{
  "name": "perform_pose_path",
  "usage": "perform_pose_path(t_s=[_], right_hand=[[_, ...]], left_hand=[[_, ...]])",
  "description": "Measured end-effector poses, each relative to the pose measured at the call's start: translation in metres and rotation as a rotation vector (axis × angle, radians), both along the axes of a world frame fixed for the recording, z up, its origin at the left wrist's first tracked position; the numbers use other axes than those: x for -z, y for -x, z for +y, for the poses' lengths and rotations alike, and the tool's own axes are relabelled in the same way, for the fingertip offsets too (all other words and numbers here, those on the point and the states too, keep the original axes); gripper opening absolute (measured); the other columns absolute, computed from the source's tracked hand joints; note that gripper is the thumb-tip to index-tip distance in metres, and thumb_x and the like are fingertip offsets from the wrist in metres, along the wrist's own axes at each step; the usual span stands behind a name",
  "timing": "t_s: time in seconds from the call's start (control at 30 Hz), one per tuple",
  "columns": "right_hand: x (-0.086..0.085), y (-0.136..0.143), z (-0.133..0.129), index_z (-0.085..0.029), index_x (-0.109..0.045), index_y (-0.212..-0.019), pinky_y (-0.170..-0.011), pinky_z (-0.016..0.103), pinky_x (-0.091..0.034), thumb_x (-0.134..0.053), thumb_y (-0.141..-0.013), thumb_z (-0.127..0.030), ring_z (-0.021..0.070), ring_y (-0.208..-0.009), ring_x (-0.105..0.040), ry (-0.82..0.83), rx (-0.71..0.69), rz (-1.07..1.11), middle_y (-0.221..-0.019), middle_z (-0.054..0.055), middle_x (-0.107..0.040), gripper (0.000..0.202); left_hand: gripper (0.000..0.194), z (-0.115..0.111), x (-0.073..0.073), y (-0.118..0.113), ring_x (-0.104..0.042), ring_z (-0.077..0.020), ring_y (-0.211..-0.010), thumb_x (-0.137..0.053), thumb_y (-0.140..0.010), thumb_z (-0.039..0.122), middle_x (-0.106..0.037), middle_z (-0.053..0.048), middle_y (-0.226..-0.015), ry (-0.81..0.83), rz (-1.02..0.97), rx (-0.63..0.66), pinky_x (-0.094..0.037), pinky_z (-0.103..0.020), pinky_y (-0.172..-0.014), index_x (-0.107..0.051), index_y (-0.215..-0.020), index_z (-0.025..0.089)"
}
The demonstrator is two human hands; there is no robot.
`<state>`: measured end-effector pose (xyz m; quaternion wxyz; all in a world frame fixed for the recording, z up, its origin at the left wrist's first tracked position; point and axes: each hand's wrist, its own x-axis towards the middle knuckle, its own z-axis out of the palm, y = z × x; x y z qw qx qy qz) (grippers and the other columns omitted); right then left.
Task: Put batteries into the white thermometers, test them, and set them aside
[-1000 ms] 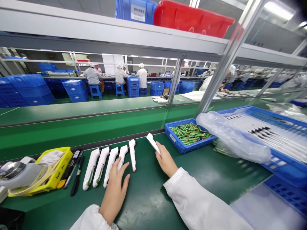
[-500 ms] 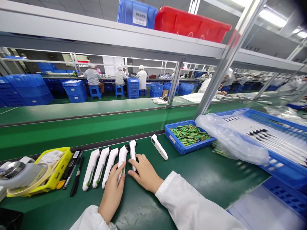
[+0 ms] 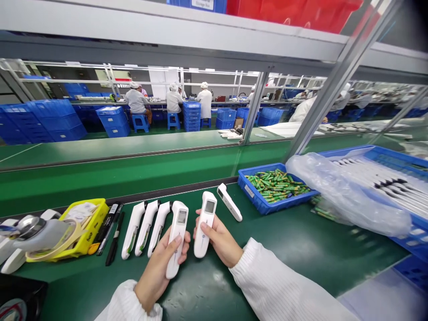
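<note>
My left hand (image 3: pixel 159 264) is closed around a white handheld thermometer (image 3: pixel 177 238), its small grey screen facing up. A second white thermometer (image 3: pixel 205 225) is held in my right hand (image 3: pixel 223 240), thumb across its front, screen also facing me. The two devices are side by side, slightly apart, over the green bench. Left of my left hand, three white thermometers (image 3: pixel 146 227) lie on their sides in a row, with green batteries showing in their handles. One more thermometer (image 3: pixel 229 203) lies beyond my right hand.
A blue tray (image 3: pixel 264 207) of green batteries stands at back right, beside a plastic bag (image 3: pixel 347 196) and a large blue crate (image 3: pixel 414 229) of white devices. On the left are a yellow basket (image 3: pixel 82 240), pens (image 3: pixel 114 238) and a dispenser bottle (image 3: pixel 43 232). People in white sit beyond.
Both hands have closed on the two thermometers they were touching and lifted them from the bench, turning their screens up. The camera view has shifted.
</note>
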<state>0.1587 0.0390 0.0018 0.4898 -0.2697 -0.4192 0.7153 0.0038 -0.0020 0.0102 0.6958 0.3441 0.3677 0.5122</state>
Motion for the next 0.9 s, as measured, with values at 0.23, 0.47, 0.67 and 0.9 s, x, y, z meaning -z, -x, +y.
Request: perform_pose_path(t_s=[0.23,0.47,0.67,0.9], right_hand=[[-0.002,0.004,-0.010,-0.020,-0.046,-0.107,-0.039,0.019,-0.035,-0.061,-0.083,-0.047,0.0079,-0.040,-0.048,-0.047,-0.087,-0.012,-0.064,-0.005,-0.053,0.039],[-0.003,0.005,-0.014,-0.020,-0.045,-0.098,-0.035,0.016,-0.032,-0.060,-0.083,-0.047,0.0055,-0.037,-0.045,-0.056,-0.092,-0.049,-0.065,-0.005,-0.052,0.034],[-0.004,0.005,-0.013,-0.018,-0.047,-0.099,-0.046,0.019,-0.042,-0.066,-0.082,-0.039,0.0079,-0.049,-0.052,-0.075,-0.144,-0.019,-0.070,-0.002,-0.056,0.033],[-0.002,0.003,-0.017,-0.020,-0.038,-0.117,-0.035,0.018,-0.043,-0.054,-0.088,-0.049,0.0107,-0.041,-0.057,-0.077,-0.255,-0.059,-0.068,-0.003,-0.056,0.044]], left_hand=[[0.022,-0.004,0.002,-0.005,-0.053,-0.0117,-0.056,-0.052,-0.087,0.039,-0.059,0.000,-0.064,-0.097,0.215,-0.020,-0.041,-0.024,-0.057,-0.056,-0.087,0.017],[0.022,-0.006,0.000,-0.002,-0.051,-0.0108,-0.052,-0.049,-0.088,0.039,-0.058,0.001,-0.063,-0.108,0.228,-0.012,-0.040,-0.023,-0.052,-0.053,-0.095,0.018],[0.031,-0.005,-0.001,-0.003,-0.057,-0.0123,-0.065,-0.055,-0.086,0.033,-0.061,0.001,-0.077,-0.106,0.213,-0.074,-0.047,-0.025,-0.066,-0.051,-0.114,0.023],[0.066,-0.007,0.001,-0.001,-0.063,-0.0207,-0.074,-0.057,-0.083,0.036,-0.063,-0.001,-0.076,-0.147,0.299,-0.177,-0.053,-0.034,-0.073,-0.028,-0.141,0.029]])
